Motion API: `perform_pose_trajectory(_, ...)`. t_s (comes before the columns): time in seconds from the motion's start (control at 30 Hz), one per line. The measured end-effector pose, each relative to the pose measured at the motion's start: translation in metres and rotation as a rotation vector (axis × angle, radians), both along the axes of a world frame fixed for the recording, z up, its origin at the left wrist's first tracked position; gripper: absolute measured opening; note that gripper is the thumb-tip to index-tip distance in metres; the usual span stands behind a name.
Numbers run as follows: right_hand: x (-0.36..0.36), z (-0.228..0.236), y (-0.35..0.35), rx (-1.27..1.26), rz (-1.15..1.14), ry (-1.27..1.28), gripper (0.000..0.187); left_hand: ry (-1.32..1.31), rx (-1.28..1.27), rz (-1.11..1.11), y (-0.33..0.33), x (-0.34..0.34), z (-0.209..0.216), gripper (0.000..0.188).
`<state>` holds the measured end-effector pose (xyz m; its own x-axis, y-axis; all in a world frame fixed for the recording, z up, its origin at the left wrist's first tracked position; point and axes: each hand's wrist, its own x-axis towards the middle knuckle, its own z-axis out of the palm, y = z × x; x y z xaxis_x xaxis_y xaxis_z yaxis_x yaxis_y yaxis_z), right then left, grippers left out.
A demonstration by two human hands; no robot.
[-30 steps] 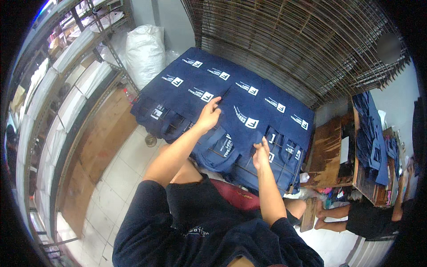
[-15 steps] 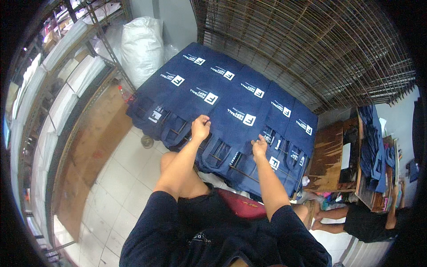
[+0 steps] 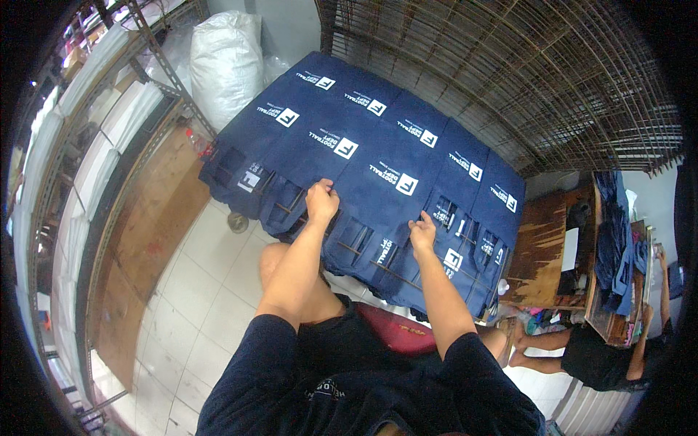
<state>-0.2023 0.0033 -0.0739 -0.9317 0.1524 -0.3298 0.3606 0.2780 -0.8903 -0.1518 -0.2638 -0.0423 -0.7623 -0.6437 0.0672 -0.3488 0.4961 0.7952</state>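
Navy cloth bags (image 3: 371, 156) with white prints lie in overlapping rows on a broad stack in front of me. Their strap handles (image 3: 354, 243) lie along the near side, with thin rods showing through the loops. My left hand (image 3: 322, 202) is closed, its bent fingers at the near left part of a bag in the front row. Farther right, my right hand (image 3: 422, 234) pinches at the same bag's near right part, thumb and forefinger together. The cloth between the fingertips is mostly hidden.
A rusty wire rack (image 3: 494, 80) leans over the far side. Shelves of white stacks (image 3: 109, 167) and a white sack (image 3: 227, 62) stand left. A red stool (image 3: 396, 330) is under me. At the right, another person (image 3: 603, 356) is beside a wooden table (image 3: 542, 254).
My view has shifted slightly, so the stack sits higher in the picture. My right hand's fingers, spread before, are drawn together now. My left hand stays closed at the bag.
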Motion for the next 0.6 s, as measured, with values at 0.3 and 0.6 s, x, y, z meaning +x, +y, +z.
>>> perform_pose_trajectory(0.3, 0.002, 0.004, -0.006, 0.202, -0.010, 0.080, 0.051, 0.034, -0.081, -0.009, -0.002, 0.000, -0.013, 0.022)
perform_pose_trajectory(0.6, 0.008, 0.016, -0.009, 0.249, -0.016, 0.068, 0.047, -0.001, -0.118, -0.016, -0.001, -0.003, -0.009, 0.022)
